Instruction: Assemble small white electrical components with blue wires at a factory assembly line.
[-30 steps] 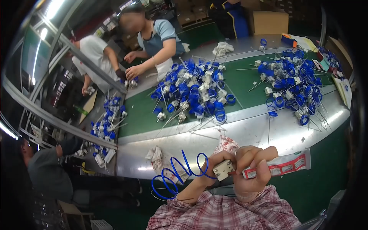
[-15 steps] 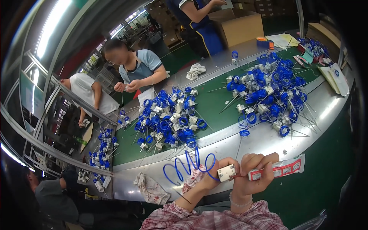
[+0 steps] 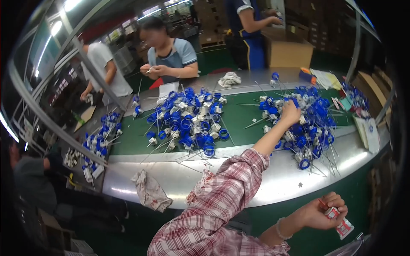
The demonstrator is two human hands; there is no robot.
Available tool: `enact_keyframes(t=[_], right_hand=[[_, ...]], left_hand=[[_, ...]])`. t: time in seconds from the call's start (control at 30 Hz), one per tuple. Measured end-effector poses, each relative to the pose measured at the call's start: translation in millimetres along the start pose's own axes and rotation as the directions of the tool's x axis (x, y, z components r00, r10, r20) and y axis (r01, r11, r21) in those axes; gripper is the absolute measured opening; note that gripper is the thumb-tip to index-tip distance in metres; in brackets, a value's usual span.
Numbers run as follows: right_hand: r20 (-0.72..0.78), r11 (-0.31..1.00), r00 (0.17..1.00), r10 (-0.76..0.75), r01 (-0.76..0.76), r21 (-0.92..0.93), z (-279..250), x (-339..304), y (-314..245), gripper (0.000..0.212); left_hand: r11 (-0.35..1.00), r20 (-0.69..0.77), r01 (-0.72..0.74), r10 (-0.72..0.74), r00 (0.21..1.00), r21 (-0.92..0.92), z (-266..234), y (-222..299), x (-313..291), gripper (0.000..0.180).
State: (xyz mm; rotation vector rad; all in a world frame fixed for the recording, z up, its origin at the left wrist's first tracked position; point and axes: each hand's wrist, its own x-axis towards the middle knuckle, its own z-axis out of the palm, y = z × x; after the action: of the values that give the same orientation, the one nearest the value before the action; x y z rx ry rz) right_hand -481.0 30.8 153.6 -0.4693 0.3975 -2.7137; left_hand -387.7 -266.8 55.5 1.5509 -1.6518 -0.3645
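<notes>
My left hand reaches over the right-hand pile of parts. Its fingers are closed at a blue coil at the pile's upper side; the fingertips are partly hidden. The pile's parts are small white blocks with blue coiled tubing and thin metal rods. Low at the right, beyond the bench's front edge, my right hand is wrapped round a red and white squeeze tube. A reddish nozzle sticks out beside its fingers.
A second pile of the same parts lies mid-bench on the green mat. Stained cloths lie at the front edge. Orange tape and papers are at the back. Co-workers stand across the bench.
My left hand has gone from in front of me, where it held a white block with a blue coil, to the right pile. My right hand has moved right and down, keeping the tube.
</notes>
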Motion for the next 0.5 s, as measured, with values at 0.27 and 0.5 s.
enact_keyframes(t=[0.27,0.5], right_hand=[[0.047,0.994,0.996,0.077,-0.073,-0.087,24,-49,17,0.026],[0.319,0.892,0.863,0.391,-0.270,-0.362,-8,-138,62,0.022]], left_hand=[[0.926,0.009,-0.278,0.285,0.958,0.257,-160,-59,-92,0.040],[0.964,-0.669,0.237,-0.095,0.737,0.124,-380,-226,-195,0.016]])
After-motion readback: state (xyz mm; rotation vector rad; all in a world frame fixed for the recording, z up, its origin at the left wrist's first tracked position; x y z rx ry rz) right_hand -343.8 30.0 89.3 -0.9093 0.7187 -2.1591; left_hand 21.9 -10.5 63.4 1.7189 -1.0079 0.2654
